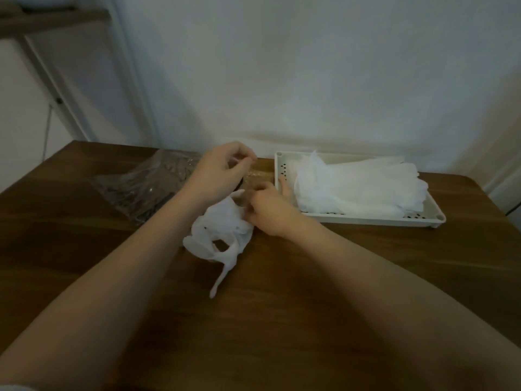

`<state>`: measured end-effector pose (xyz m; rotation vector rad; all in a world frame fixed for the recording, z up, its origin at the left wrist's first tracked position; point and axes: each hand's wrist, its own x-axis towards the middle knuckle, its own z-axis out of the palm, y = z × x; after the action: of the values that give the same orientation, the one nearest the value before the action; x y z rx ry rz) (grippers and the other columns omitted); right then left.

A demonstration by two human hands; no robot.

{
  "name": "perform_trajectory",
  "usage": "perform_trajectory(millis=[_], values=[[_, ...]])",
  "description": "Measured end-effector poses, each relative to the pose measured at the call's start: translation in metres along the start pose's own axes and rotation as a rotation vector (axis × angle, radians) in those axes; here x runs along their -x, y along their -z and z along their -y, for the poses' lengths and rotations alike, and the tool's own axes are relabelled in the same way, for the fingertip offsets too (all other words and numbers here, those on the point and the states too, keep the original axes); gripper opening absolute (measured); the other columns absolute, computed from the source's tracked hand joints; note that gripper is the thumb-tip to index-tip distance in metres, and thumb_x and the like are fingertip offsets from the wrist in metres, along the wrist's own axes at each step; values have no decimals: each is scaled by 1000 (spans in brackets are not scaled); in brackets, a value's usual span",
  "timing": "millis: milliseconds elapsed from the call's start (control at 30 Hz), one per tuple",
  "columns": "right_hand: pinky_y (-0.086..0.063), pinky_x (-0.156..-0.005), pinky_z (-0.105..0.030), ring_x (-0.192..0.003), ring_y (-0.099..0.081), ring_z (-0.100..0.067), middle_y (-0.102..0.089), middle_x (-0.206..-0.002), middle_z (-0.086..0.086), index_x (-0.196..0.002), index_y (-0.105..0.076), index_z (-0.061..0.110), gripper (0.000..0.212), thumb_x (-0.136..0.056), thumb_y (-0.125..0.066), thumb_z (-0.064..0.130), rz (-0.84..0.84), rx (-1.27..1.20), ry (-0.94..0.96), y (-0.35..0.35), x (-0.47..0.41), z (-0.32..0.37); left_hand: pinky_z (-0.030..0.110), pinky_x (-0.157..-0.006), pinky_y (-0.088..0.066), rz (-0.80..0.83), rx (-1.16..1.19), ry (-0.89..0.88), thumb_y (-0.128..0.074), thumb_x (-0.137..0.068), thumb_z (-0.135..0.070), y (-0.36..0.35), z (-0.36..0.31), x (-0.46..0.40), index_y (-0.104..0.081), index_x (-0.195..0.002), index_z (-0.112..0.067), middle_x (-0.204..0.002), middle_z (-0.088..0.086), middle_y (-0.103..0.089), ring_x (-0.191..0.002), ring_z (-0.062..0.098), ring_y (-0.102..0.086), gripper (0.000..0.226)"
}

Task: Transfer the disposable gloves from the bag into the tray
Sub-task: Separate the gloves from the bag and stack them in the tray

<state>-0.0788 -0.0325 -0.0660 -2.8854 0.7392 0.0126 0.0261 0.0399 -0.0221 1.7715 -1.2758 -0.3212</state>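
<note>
Landmark: the tray (366, 221), which is sitting at the right of the wooden bench (310, 306) near the wall. Well left of the tray, the clear bag (135, 187) is lying crumpled and flat on the bench. Between bag and tray, the left hand (217, 176) is hovering raised, its grip pinched together on a thin clear film; whether that film is the bag's mouth or a glove cannot be told. Just below it, left of the tray's near corner, a loose glove bundle (222, 235) is drooping onto the bench, one finger trailing toward the viewer. The right hand (270, 213) is gripping the bundle's upper edge, fingers curled, just beside the tray's left wall. Inside the tray, a stack of gloves (361, 187) is lying.
</note>
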Motion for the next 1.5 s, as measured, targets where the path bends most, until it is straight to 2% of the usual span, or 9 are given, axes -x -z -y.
perform_trajectory(millis=[167, 400, 533, 700, 900, 1033, 1100, 1267, 1500], values=[[-18, -108, -44, -128, -34, -29, -57, -120, -3, -95, -60, 28, 14, -94, -48, 35, -27, -30, -130, 6, 1, -6, 25, -83, -49, 284, -200, -52, -63, -86, -36, 6, 24, 13, -63, -106, -23, -106, -8, -62, -97, 7, -58, 24], [-3, -115, -54, -142, -11, -30, -40, -142, -4, -105, -65, 28, 19, -92, -52, 34, 8, -71, -116, -7, 3, -4, 25, -84, -45, 433, -247, -64, -71, -77, -41, 3, 36, 20, -56, -100, -27, -108, -8, -55, -99, 7, -53, 31], [-47, -88, -35, -101, -54, -22, -60, -94, 1, -80, -60, 22, 11, -90, -58, 27, -265, -787, -175, 9, 4, -10, 24, -81, -49, 310, -185, -107, -70, -81, -24, 2, 43, 21, -58, -95, -25, -100, -8, -60, -92, 7, -58, 18], [-48, -92, -38, -97, -60, -23, -63, -98, -6, -90, -58, 15, 12, -96, -48, 16, -309, -1375, -315, 31, 10, -27, 22, -73, -46, 303, -302, -102, -63, -87, -19, 1, 45, 18, -66, -88, -22, -86, -9, -62, -82, 8, -57, 5], [-54, -68, -29, -65, -62, -14, -61, -65, 1, -73, -58, 14, 17, -88, -50, 15, -244, -2031, -4, 61, 29, -44, 26, -61, -45, 506, -682, 60, -52, -93, -21, -8, 50, 7, -66, -79, -17, -75, -4, -59, -70, 16, -57, 20], [-51, -63, -25, -62, -60, -11, -61, -65, 3, -65, -67, 17, 13, -77, -66, 23, -74, -1919, 196, 71, 35, -47, 27, -79, -47, 149, -124, -2, -36, -98, -28, -8, 26, -3, -63, -109, -20, -102, -5, -64, -96, 14, -60, 30], [-52, -62, -26, -64, -62, -12, -63, -68, 2, -67, -69, 17, 11, -73, -73, 25, -25, -1819, 228, 76, 36, -50, 31, -89, -49, 234, 313, -20, -38, -92, -50, -4, -4, -2, -56, -121, -24, -118, -4, -60, -107, 13, -58, 43], [-54, -67, -28, -72, -64, -15, -67, -75, -2, -70, -72, 15, 12, -71, -75, 27, -27, -1650, 227, 87, 45, -57, 41, -93, -50, 407, 166, -172, -71, -73, -45, 3, -41, -1, -68, -93, -2, -114, -1, -61, -103, 15, -61, 47], [-49, -63, -26, -67, -56, -13, -55, -72, -2, -68, -64, 14, 28, -60, -83, 33, -97, -1572, 130, 98, 58, -78, 26, -79, -48, 399, 286, -105, -57, -91, -19, 17, -60, -1, -71, -84, 1, -86, -2, -69, -81, 10, -63, 26]])
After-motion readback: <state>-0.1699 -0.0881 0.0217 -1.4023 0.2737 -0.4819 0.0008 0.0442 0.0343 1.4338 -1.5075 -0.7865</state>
